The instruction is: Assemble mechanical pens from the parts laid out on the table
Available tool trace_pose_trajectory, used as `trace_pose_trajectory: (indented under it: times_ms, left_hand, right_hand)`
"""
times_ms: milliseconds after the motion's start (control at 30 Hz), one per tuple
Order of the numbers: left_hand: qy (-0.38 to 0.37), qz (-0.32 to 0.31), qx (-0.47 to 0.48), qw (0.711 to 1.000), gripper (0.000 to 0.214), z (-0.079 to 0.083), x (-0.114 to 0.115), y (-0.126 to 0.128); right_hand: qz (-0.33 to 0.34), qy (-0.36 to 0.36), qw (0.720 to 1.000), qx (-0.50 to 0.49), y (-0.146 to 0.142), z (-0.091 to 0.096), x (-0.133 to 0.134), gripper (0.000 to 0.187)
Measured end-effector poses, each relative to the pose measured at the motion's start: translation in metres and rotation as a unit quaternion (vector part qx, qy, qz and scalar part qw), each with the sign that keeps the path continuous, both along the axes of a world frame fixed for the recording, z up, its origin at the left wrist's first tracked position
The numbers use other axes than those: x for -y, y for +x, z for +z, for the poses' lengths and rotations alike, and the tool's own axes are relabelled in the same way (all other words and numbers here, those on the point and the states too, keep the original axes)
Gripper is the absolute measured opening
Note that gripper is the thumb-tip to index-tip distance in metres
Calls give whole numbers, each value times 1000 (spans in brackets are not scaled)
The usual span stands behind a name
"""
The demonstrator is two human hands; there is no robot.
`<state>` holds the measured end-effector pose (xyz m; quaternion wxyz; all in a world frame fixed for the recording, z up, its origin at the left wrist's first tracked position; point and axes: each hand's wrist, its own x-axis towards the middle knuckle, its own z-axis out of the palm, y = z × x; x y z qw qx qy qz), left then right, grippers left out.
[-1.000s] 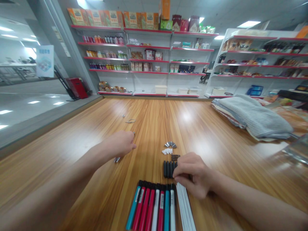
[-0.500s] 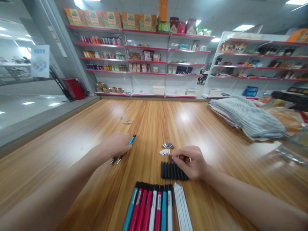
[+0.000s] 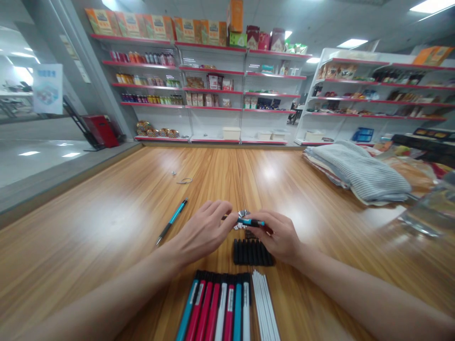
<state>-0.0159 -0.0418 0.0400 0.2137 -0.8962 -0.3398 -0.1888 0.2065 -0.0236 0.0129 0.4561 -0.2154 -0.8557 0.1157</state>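
My left hand is closed round one end of a blue mechanical pencil, which lies level in front of me. At its black end, my right hand pinches it with thumb and fingers. Below my hands is a row of black grips. Silver cone tips and small white pieces show partly behind the pencil. Another blue pencil rests on the table to the left. Nearer me stand coloured pencil barrels in a row, with thin white rods beside them.
A thin wire ring and a small metal bit lie farther back on the wooden table. Folded cloths and a clear container occupy the right side. Stocked shelves stand beyond the table.
My left hand has lifted one blue pencil from the left and carried it right to my right hand. Both hands now hold it. The other blue pencil stays on the table.
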Motion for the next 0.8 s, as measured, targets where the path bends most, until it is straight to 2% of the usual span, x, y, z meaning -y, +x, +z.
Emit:
trace_pose_trajectory:
  times_ms: [100, 233, 300, 400, 500, 600, 667, 733, 800]
  left_hand:
    - [6, -32, 67, 997, 15, 0, 2, -6]
    - [-59, -146, 169, 973, 19, -4, 3, -15]
    - [-89, -200, 179, 959, 24, -6, 3, -17]
    - [-130, -232, 190, 945, 26, -8, 1, -15]
    - [-147, -196, 287, 926, 19, -14, -4, -13]
    - [-157, -62, 410, 896, 12, -25, -12, -14]
    - [-154, 23, 439, 885, 16, -31, -18, -16]
    - [-114, 57, 429, 894, 25, -34, -21, -17]
    - [-60, 41, 378, 923, 29, -31, -20, -16]
  right_hand:
    - [3, 21, 1000, 8, -2, 1, 4, 27]
    - [-94, -1, 995, 24, -4, 2, 4, 44]
    - [-113, 8, 993, 29, -2, 3, -1, 38]
    - [-88, 25, 994, 51, 4, 3, -12, 16]
    - [-73, 27, 995, 65, 11, 1, -22, 10]
    - [-80, 14, 994, 73, 15, -2, -28, 21]
    - [-85, 0, 993, 76, 15, -3, -28, 28]
    - [-84, -15, 993, 78, 15, -4, -28, 31]
    - [-79, -28, 993, 79, 14, -5, -27, 32]
